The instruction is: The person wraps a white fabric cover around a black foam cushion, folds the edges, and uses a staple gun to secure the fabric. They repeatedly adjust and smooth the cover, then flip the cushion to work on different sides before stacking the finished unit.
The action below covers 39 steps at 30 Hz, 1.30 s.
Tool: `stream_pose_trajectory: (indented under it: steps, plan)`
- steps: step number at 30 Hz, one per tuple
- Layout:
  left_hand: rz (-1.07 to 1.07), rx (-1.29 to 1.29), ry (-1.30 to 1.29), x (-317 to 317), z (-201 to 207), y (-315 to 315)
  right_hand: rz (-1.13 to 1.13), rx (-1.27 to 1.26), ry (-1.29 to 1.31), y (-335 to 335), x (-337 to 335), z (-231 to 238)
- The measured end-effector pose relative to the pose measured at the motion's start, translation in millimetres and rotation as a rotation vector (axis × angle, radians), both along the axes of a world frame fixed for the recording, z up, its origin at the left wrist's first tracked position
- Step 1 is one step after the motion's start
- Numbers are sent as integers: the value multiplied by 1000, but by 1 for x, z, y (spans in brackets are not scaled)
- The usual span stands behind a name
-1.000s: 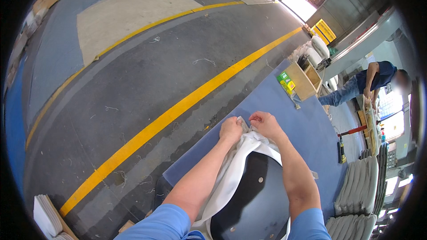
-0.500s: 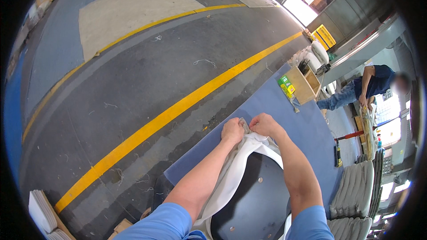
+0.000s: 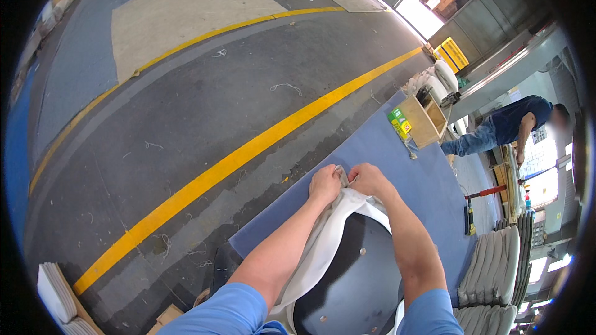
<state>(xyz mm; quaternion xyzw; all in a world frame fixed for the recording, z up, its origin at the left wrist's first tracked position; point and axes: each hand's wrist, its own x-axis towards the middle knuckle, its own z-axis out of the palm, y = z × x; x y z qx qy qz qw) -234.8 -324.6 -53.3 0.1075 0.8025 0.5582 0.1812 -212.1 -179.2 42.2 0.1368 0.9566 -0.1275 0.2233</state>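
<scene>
A black rounded panel [image 3: 351, 279] with small round holes lies in front of me, wrapped round its edge by a white and grey fabric cover [image 3: 323, 254]. At the panel's far end both my hands pinch the gathered cloth. My left hand [image 3: 325, 185] is closed on the fabric's grey edge. Close beside it, my right hand [image 3: 369, 181] is closed on the same bunched edge, fingertips nearly touching the left ones. Exactly what lies between the fingertips is hidden.
The work sits on a blue-covered table [image 3: 410, 192]. A wooden box [image 3: 422, 121] with a green-yellow packet [image 3: 399, 123] stands at its far end. At right are a tool with a red hose [image 3: 470, 214] and stacked grey cushions [image 3: 493, 263]. Another person [image 3: 524, 121] works beyond.
My right hand has shifted slightly while both hands keep hold of the fabric. The other person at the right has bent and moved an arm.
</scene>
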Motion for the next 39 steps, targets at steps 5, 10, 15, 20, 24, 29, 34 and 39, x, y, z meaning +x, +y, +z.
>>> stream_pose_trajectory:
  steps: [5,10,15,20,24,29,34,39]
  plan:
    - [-7,110,9,1,1,-8,-131,-104,112,1,17,-9]
    - [-104,295,-70,9,12,-15,-262,-202,344,4,45,-31]
    - [-251,61,-63,5,17,-16,-287,-291,489,1,58,-38]
    - [-267,102,-76,3,14,-15,-330,-373,419,1,60,-31]
    - [-277,54,-2,3,18,-17,-371,-446,378,0,59,-29]
    - [-270,68,-21,8,21,-16,-255,-472,482,8,64,-39]
    - [-221,208,-42,11,4,-19,-239,-513,468,3,63,-34]
    - [-291,173,-77,7,12,-18,-221,-467,532,5,68,-38]
